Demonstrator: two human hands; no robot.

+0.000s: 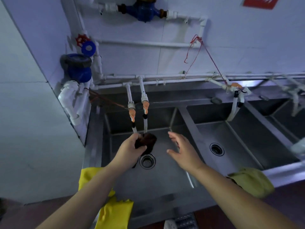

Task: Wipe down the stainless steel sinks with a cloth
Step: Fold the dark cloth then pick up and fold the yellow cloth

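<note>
Over the left sink, the left hand grips a dark, bunched cloth, fingers curled round it, just beneath the two hoses hanging from the orange-handled taps at the basin's back edge. The cloth hangs above the drain strainer. The right hand hovers beside it, fingers spread wide, holding nothing. Yellow rubber gloves drape over the sink's front edge; another yellowish cloth lies on the front rim by the middle sink.
</note>
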